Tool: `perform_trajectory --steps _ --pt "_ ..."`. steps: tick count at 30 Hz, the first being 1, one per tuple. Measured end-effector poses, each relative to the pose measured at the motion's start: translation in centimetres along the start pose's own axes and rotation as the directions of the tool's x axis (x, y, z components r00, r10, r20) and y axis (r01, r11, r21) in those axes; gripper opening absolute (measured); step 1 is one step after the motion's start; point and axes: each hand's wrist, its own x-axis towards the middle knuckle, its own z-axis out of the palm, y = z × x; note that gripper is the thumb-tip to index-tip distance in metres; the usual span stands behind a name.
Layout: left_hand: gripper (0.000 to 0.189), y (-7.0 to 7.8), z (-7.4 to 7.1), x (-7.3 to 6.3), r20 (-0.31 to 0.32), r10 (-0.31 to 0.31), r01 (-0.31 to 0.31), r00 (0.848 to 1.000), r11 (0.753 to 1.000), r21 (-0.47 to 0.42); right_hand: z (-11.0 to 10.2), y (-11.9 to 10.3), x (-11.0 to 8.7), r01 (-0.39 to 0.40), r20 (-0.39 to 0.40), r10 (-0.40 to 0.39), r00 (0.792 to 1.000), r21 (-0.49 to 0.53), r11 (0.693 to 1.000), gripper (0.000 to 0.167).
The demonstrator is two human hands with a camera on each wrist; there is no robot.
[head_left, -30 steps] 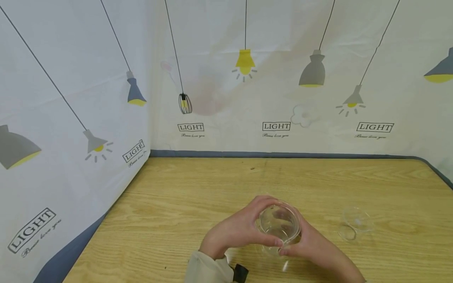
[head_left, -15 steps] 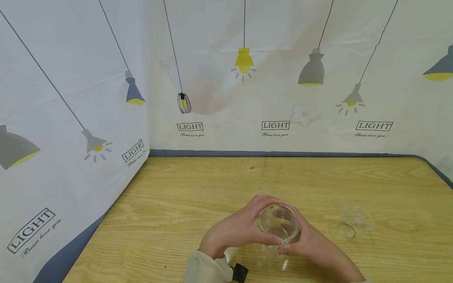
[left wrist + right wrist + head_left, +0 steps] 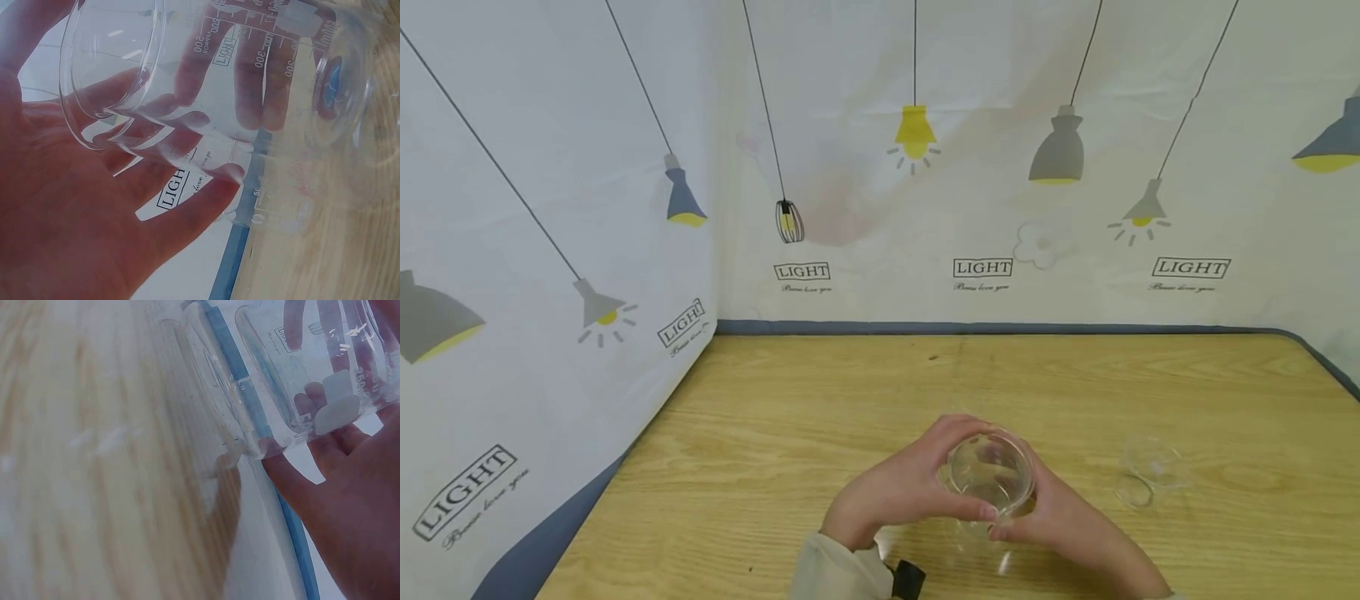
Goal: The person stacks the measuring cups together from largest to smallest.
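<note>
Near the front of the wooden table (image 3: 790,433), slightly right of centre in the head view, a clear graduated beaker (image 3: 991,475) is held between two bare hands. Left hand (image 3: 910,487): curved around the beaker's left side, fingers grasping the wall, thumb along the near side. Right hand (image 3: 1052,512): curved around the right side, likewise grasping, its thumb tip just beside the left one. Beaker mouth faces up toward the head camera; exact tilt cannot be told, nor whether the base touches the table. White markings (image 3: 259,47) are printed on the wall, partly legible, "300" and "200" among them. Several clear outlines overlap in both wrist views; whether a second vessel sits against or within the first cannot be determined. To the right, well apart from the hands, a clear vessel (image 3: 1152,462) is on the table. Left arm wears a cream sleeve (image 3: 835,571), a black object (image 3: 908,578) beside its cuff. Behind, pale cloth (image 3: 865,292) printed with lamps and "LIGHT" ends in a blue-grey border (image 3: 880,327) along the table's far edge.
</note>
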Motion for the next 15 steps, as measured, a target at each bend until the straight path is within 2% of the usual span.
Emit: perform_trajectory --steps 8,15 --pt "0.066 -0.04 -0.08 0.06 0.026 -0.011 0.011 1.000 1.000 -0.023 0.07 -0.08 0.13 -0.019 -0.010 0.019 1.000 0.004 1.000 0.090" --pt "0.065 0.04 -0.13 -0.17 0.022 -0.005 0.005 1.000 1.000 -0.028 0.17 -0.22 0.16 -0.019 -0.010 0.019 1.000 0.000 1.000 0.090"
